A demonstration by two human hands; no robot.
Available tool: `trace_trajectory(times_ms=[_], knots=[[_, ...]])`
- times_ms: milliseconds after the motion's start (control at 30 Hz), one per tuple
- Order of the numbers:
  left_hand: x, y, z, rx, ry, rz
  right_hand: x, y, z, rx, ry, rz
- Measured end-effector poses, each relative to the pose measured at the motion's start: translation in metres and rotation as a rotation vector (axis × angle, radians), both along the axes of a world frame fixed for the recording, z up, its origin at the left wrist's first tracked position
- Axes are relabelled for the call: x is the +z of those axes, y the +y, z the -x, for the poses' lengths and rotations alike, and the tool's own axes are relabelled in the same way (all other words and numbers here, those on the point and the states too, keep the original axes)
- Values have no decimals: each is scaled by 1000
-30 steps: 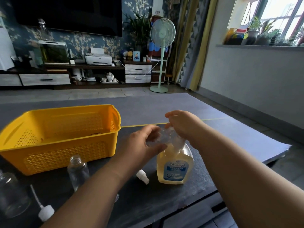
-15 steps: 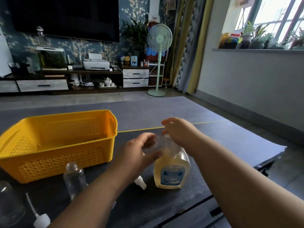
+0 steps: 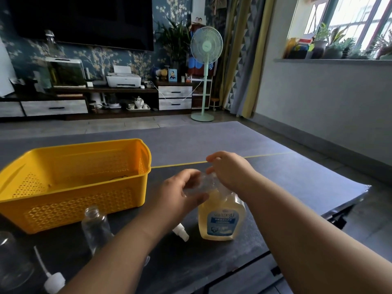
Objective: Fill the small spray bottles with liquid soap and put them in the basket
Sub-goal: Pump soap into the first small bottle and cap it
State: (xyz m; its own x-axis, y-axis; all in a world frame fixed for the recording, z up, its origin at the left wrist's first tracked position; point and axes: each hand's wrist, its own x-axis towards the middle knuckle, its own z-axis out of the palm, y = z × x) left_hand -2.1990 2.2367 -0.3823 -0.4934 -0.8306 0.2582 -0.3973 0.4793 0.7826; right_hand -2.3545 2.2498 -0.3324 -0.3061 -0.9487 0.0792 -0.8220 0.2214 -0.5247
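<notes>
Across the room a television is hanging over a long cabinet carrying a printer, and a standing fan is facing us. Nearer, a yellow basket is sitting on the left of the dark worktop.

We are working just right of it, where the soap bottle is standing upright. Our left hand is curling round a clear plastic piece at its top, and our right hand is closing its fingers over the same piece. Both hands are hiding the neck, so we cannot tell what the piece is.

One small bottle is standing open in front of the basket, our left forearm covering its base. A white spray head is lying beside the soap bottle. Another clear bottle and a white cap with a tube are lying at the near left edge.
</notes>
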Motion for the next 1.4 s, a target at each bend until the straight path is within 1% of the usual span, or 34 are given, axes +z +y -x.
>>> trace_trajectory(times_ms=[300,433,633,800,900,1133,1300,1400], knots=[[4,2,-2,-3,39,-26,8,0,2,7,-39,-1],[8,2,0,9,40,3,16,0,2,3,-48,26],[3,2,-1,-1,31,-14,3,-1,0,-7,-13,72],[0,2,-2,-6,0,-22,-6,-2,2,-2,-38,48],[0,3,-2,-6,17,-23,-7,-2,3,-5,-47,56],[5,4,1,17,56,-22,8,-6,6,-12,-220,117],[3,2,1,16,22,-8,3,-5,6,-19,-79,61],[0,4,1,24,-6,-17,-4,-5,5,-12,-56,30]])
